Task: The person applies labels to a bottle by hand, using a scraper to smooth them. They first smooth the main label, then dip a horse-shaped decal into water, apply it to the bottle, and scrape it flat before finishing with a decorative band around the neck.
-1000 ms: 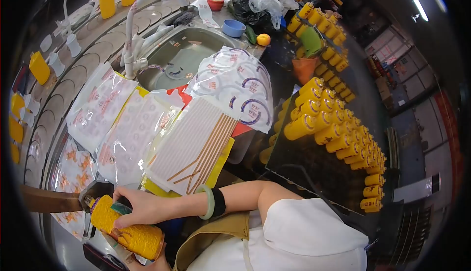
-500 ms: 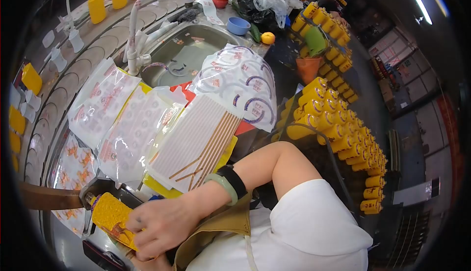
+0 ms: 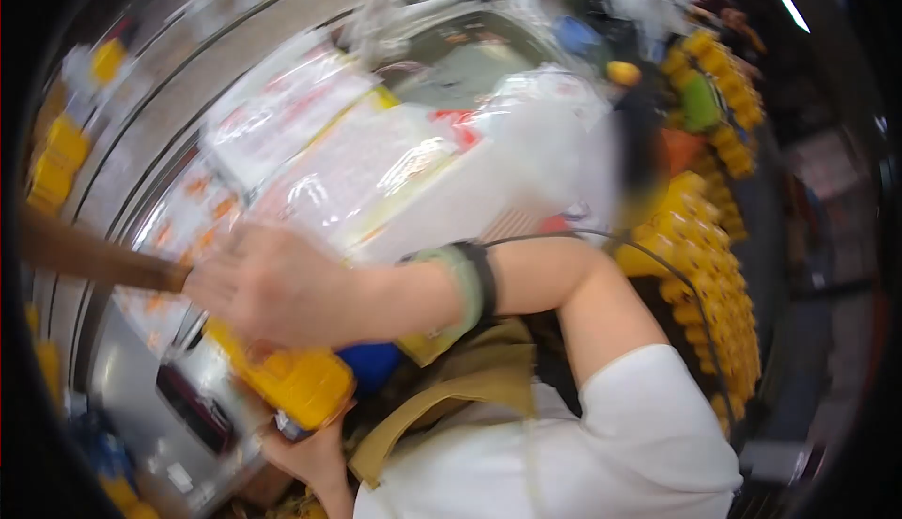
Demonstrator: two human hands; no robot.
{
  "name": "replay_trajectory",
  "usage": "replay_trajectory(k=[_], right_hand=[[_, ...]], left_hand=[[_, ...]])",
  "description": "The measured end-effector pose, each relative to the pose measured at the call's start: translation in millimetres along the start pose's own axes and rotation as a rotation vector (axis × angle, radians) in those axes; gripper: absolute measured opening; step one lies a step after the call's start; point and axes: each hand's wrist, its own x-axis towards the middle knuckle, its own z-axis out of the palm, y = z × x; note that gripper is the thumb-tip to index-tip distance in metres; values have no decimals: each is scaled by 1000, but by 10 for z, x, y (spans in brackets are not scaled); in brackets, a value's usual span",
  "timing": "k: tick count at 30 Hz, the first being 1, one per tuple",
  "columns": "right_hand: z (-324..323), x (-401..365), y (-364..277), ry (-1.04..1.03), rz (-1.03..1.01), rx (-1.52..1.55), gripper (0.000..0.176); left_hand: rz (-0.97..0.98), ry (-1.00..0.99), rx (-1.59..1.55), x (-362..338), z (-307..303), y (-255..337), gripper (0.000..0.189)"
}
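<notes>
My left hand (image 3: 310,453) cups the near end of the yellow bottle (image 3: 287,383) from below, fingers curled on it, I judge to stop it sliding back. My right hand (image 3: 254,284) lies over its far end to steady it, but blur hides whether that grip is closed. The bottle's long axis runs from the left grip up and away leftward, pointing toward a brown bar (image 3: 94,258). Beyond the right grip, label sheets (image 3: 348,167) cover the desk.
</notes>
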Motion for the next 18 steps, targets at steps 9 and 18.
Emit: replay_trajectory(k=[9,18], right_hand=[[-88,-198,-351,-207,-308,323,26],[9,132,-13,-74,-354,-77,30]], left_hand=[[-145,7,-128,108,-37,0,125],[82,-41,82,105,-38,31,125]])
